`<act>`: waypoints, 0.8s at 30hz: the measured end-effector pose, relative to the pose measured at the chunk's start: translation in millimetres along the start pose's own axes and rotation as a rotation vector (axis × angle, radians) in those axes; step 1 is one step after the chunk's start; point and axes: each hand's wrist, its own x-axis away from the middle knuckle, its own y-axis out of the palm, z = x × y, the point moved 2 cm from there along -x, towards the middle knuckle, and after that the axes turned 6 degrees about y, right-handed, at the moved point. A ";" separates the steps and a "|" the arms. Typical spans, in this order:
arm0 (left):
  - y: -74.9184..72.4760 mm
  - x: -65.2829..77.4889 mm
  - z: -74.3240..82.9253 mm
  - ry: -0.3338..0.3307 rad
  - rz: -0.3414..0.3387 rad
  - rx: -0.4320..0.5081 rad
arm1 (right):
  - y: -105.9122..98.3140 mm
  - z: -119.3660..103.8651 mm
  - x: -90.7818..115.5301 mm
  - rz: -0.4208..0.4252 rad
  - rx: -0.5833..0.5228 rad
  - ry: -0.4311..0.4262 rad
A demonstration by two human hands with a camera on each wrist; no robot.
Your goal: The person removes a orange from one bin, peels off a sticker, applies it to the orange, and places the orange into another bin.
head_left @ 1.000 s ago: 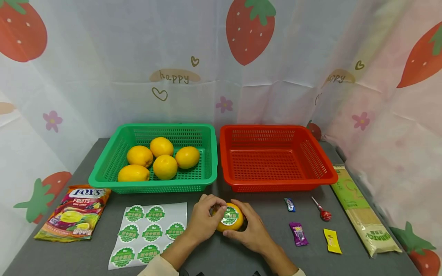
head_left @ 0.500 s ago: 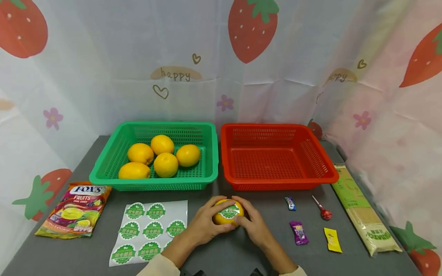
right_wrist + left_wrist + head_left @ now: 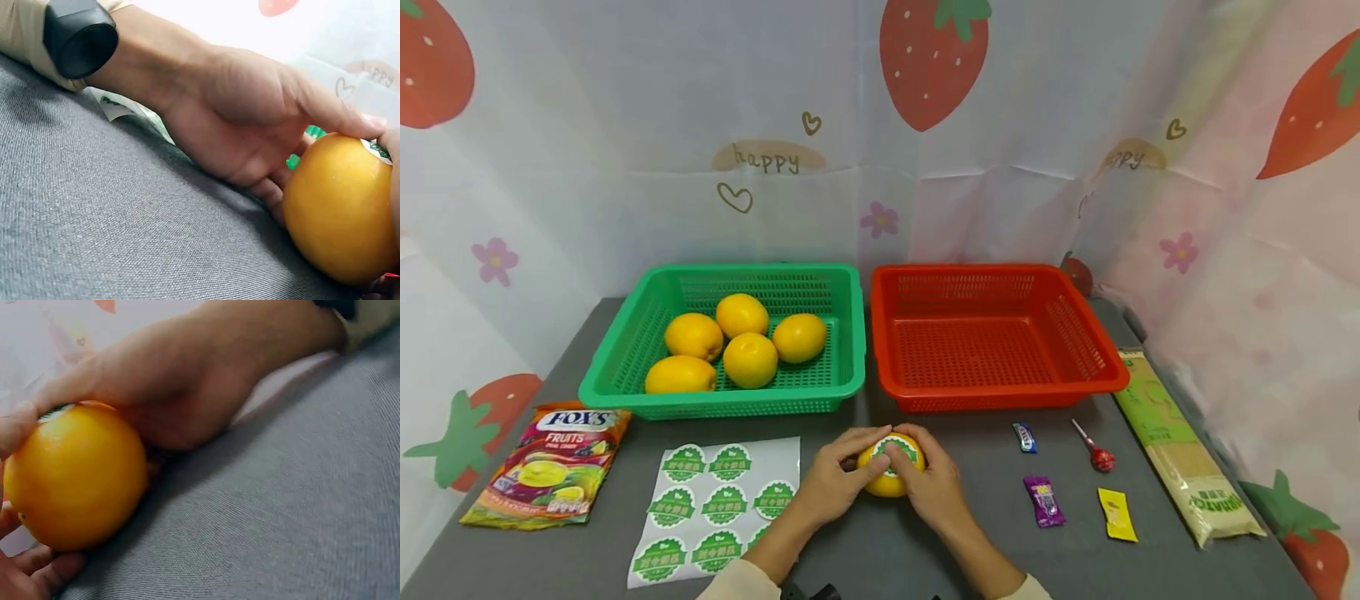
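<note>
You have a grey surface (image 3: 865, 546) in front of you, with a strawberry-print curtain (image 3: 820, 75) behind it at 12 o'clock. Taking the orange (image 3: 880, 486) as the centre of the dial, the green basket (image 3: 737, 400) with five more oranges (image 3: 750, 361) is at 10, and the red basket (image 3: 1000, 397) between 1 and 2. Your label sheet (image 3: 784, 460) lies between 8 and 9, the sweet bag (image 3: 546, 471) at 9. Around 3 are three wrapped sweets (image 3: 1043, 502), the lollipop (image 3: 1101, 459) and, farthest out, the long pack (image 3: 1187, 450).

Your left hand (image 3: 841, 477) grasps the orange from the 9 o'clock side, your right hand (image 3: 934, 485) from 3 o'clock, fingers curved round it. Your right thumb lies across the round sticker (image 3: 908, 447) on top; your left thumb is at its lower-left edge.

Half a second ago your left fingers lay over the sticker and your right thumb sat at its lower edge; now that thumb crosses its middle. The five oranges remain in the green basket.
</note>
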 end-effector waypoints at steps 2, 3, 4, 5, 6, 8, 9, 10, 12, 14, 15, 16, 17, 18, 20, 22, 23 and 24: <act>-0.8 -0.7 5.9 0.020 0.008 0.001 | -0.3 -1.9 0.0 -0.001 -0.010 -0.011; -1.3 -1.5 12.3 0.032 0.013 -0.005 | -2.1 -8.8 1.6 -0.003 -0.018 -0.014; -1.7 -2.3 18.4 0.047 0.009 -0.014 | -4.1 -15.3 2.8 -0.005 -0.027 -0.022; -2.1 -2.9 23.2 0.068 0.004 -0.024 | -6.2 -21.9 4.1 -0.007 -0.034 -0.031; -2.4 -3.2 25.7 0.089 -0.002 -0.036 | -8.4 -28.2 5.4 -0.012 -0.039 -0.038; -3.2 -3.2 27.1 0.108 -0.014 -0.056 | -12.9 -39.2 7.8 -0.034 -0.053 -0.048; -3.5 -2.7 22.5 0.112 -0.023 -0.059 | -15.1 -43.8 9.0 -0.048 -0.061 -0.049; -3.6 -1.9 16.4 0.105 -0.033 -0.067 | -16.0 -42.9 8.9 -0.067 -0.070 -0.051; -3.4 -0.2 6.2 0.061 -0.037 -0.076 | -17.0 -40.7 9.1 -0.109 -0.101 -0.042; -2.7 0.7 1.9 0.011 -0.039 -0.071 | -17.6 -38.7 9.8 -0.135 -0.140 -0.037; -2.3 1.2 0.6 -0.013 -0.039 -0.066 | -17.7 -37.8 10.6 -0.146 -0.151 -0.037; -2.2 1.8 -0.3 -0.034 -0.036 -0.065 | -17.7 -37.3 11.5 -0.155 -0.151 -0.052; -2.1 2.5 -0.6 -0.048 -0.031 -0.065 | -17.3 -36.6 12.5 -0.167 -0.140 -0.069; -2.1 3.1 -1.0 -0.056 -0.025 -0.067 | -16.9 -36.2 13.5 -0.177 -0.122 -0.091; -2.3 4.3 -1.2 -0.057 -0.015 -0.087 | -16.4 -34.8 14.6 -0.202 -0.098 -0.136; -2.7 4.7 -0.6 -0.050 -0.005 -0.112 | -16.9 -33.3 14.4 -0.229 -0.082 -0.184; -2.7 4.5 -0.1 -0.048 -0.002 -0.127 | -17.9 -32.3 13.6 -0.241 -0.084 -0.197; -2.5 4.1 0.4 -0.044 -0.001 -0.139 | -19.6 -31.3 12.6 -0.247 -0.093 -0.211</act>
